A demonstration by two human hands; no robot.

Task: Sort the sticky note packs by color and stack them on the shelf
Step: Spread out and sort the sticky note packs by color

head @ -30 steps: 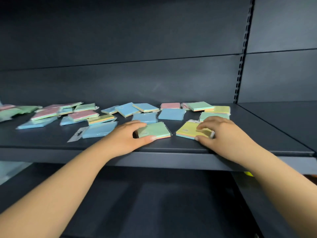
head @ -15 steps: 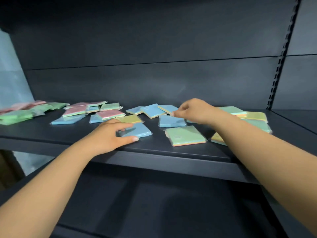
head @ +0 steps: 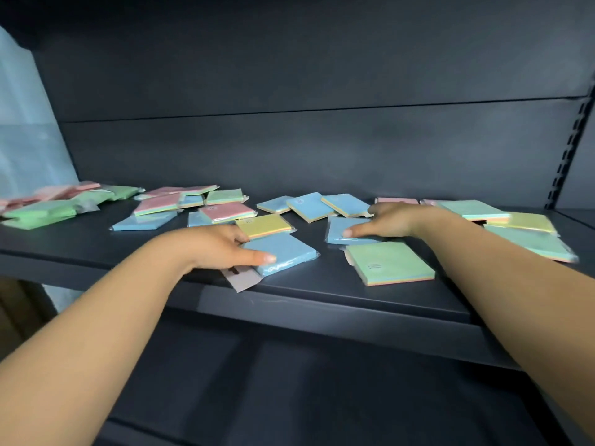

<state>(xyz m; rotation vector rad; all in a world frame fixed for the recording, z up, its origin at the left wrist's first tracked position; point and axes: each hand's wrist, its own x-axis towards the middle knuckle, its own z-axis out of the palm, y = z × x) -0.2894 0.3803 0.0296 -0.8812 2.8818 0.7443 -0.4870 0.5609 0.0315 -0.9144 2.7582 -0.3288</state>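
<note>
My left hand [head: 222, 244] grips a blue pack [head: 283, 252] near the shelf [head: 322, 304] front edge, fingers partly hidden; corner points toward me. Right hand [head: 396, 220] lies flat, fingers straight, on another blue pack [head: 341, 230].

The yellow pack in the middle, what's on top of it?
Nothing lies on the yellow pack; its top shows. The left hand hides its near-left corner, and a blue pack sits at its front edge.

Person, two forearms in view, both bare to the frame edge: no sleeves, watch, bracelets or rings. Left grip [head: 222, 249]: thumbnail short, unpainted. Right grip [head: 391, 220]: fingers blurred, nails indistinct. No gloves on either.
</note>
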